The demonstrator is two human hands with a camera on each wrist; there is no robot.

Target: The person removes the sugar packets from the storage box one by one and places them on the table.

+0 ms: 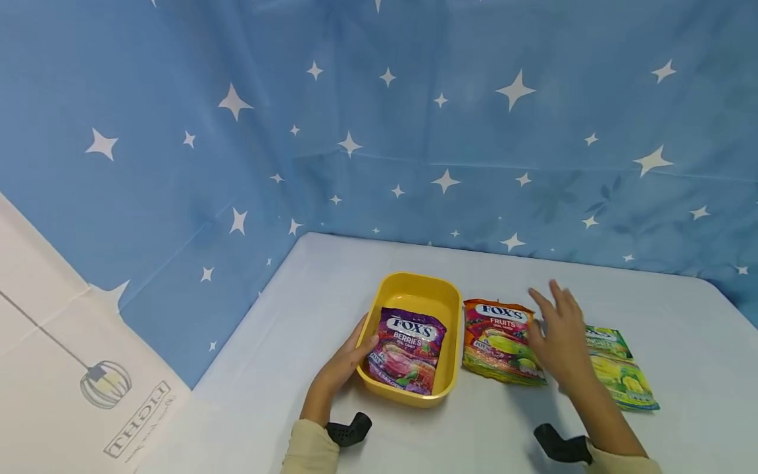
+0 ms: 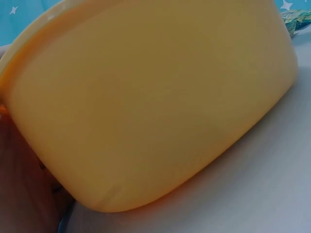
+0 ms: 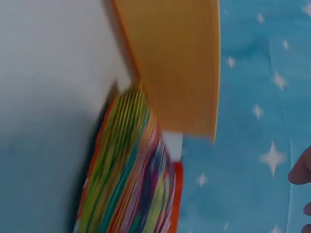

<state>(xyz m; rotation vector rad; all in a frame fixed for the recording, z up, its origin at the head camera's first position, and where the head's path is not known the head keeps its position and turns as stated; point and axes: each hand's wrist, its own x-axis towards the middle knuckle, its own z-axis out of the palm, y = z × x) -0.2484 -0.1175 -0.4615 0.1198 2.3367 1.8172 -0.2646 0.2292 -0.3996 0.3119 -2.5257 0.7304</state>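
Note:
My left hand (image 1: 342,364) grips the left side of a yellow plastic tub (image 1: 414,283), its thumb over the rim. Inside the tub lies a purple Fox's Berries candy bag (image 1: 408,352), face up. The tub's outer wall (image 2: 155,107) fills most of the left wrist view. My right hand (image 1: 559,336), fingers spread and holding nothing, hovers at the right edge of a red Fox's Fruits candy bag (image 1: 497,339). That bag lies beside the tub; its striped side (image 3: 126,170) shows blurred in the right wrist view. A green-yellow candy bag (image 1: 622,375) is partly hidden behind my right hand.
The white table (image 1: 474,434) reaches back to a blue star-patterned cloth (image 1: 414,131), which also hangs along the left side. A cream panel with a lamp drawing (image 1: 106,384) is at the far left.

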